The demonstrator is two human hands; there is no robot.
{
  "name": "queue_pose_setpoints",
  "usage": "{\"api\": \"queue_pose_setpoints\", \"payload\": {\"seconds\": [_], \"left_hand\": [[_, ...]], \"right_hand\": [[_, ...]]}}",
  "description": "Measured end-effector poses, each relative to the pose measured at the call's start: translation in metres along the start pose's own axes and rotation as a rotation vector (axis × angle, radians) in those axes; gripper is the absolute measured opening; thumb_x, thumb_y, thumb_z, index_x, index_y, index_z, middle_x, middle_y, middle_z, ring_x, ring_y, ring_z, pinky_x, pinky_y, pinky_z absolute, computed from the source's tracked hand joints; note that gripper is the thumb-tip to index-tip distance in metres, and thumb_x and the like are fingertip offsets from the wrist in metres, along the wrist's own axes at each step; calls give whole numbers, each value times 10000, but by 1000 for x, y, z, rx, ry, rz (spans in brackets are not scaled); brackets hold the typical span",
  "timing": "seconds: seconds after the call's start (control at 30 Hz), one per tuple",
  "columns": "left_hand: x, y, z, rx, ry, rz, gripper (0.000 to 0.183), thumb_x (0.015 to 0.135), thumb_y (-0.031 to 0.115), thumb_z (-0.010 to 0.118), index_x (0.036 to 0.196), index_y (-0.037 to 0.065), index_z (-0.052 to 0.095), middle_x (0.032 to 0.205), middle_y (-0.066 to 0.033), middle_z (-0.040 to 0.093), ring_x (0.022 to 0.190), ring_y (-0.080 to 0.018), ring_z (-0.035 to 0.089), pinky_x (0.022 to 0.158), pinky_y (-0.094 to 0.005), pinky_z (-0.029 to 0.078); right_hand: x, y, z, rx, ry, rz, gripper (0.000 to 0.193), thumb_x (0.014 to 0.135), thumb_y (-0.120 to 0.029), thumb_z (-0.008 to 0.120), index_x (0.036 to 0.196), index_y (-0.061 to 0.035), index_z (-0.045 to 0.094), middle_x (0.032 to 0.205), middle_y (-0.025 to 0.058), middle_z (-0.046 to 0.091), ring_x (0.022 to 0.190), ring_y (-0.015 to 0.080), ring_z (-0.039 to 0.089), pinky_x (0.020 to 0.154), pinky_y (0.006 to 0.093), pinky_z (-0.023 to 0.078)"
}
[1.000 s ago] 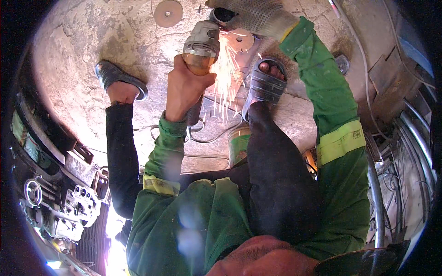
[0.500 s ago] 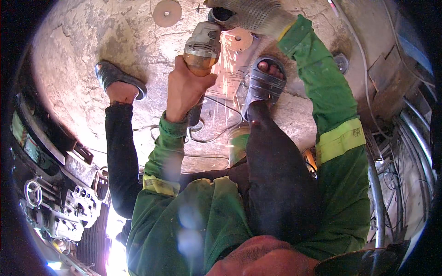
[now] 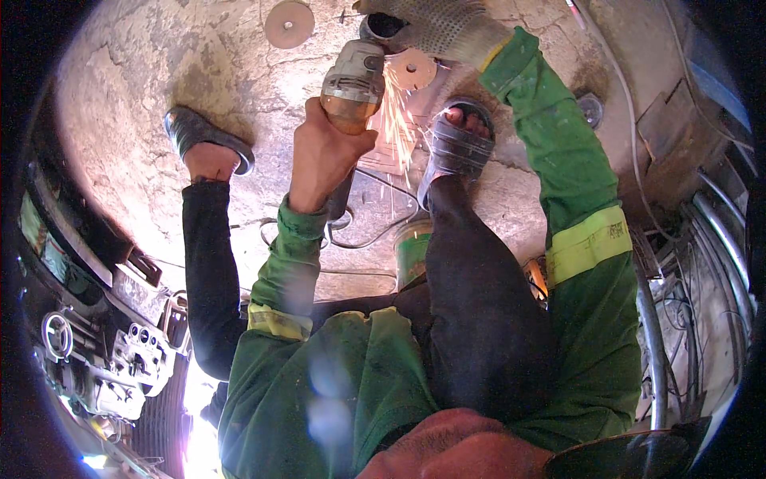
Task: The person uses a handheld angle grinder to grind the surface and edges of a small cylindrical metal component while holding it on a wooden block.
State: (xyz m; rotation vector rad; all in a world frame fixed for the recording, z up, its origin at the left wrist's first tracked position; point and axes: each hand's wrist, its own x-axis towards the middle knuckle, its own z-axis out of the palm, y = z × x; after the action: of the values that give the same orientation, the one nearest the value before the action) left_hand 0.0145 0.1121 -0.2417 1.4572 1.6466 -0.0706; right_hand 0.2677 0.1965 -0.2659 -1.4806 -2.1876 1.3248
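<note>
My bare left hand is wrapped round the body of an angle grinder, its grey-white gear head pointing away from me. The grinder's head touches or nearly touches a dark round pipe piece with an open end; the exact contact is hidden. My right hand, in a knitted dotted work glove, is closed on that pipe piece at the top edge of the view. Orange sparks stream from beside the grinder's head down toward the floor, between the tool and my right foot.
One flat disc lies at the far left, another disc just beyond the sparks. A black cord curls near a green bucket. My sandalled feet are planted either side. Metal pipes line the right; machinery stands left.
The grinder and my left hand have shifted very slightly right. The spark stream looks narrower and denser. My gloved right hand has hardly moved.
</note>
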Motion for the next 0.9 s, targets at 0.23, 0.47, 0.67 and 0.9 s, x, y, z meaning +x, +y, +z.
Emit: {"api": "queue_pose_setpoints", "payload": {"seconds": [0.23,0.47,0.67,0.9], "left_hand": [[1,1,-7,33,29,-38,672,683,300,865,1103,-78,502,891,-332,705,856,-481,723,750,-496,578],[-3,-1,-1,4,-15,-7,670,683,295,864,1100,-83,500,898,-331,706,856,-494,715,748,-504,573],[3,-7,-4,22,31,-38,675,684,287,864,1124,-67,493,904,-327,705,856,-508,705,748,-513,567],[-2,-2,-1,50,3,8,676,686,286,864,1120,-62,481,902,-339,698,858,-511,703,741,-523,564]], "right_hand": [[13,19,18,14,16,-17,530,906,-123,703,1422,-90,589,1315,200,637,1207,372,627,1025,459,503],[13,24,24,-6,61,-65,480,947,-177,651,1415,-86,595,1298,195,641,1215,362,612,1031,463,489],[11,29,26,116,108,-114,495,938,-214,665,1410,-82,598,1285,198,643,1205,356,616,1024,456,488],[11,31,27,51,144,-158,472,923,-196,669,1374,-67,619,1221,186,670,1165,354,638,995,441,503]]}}
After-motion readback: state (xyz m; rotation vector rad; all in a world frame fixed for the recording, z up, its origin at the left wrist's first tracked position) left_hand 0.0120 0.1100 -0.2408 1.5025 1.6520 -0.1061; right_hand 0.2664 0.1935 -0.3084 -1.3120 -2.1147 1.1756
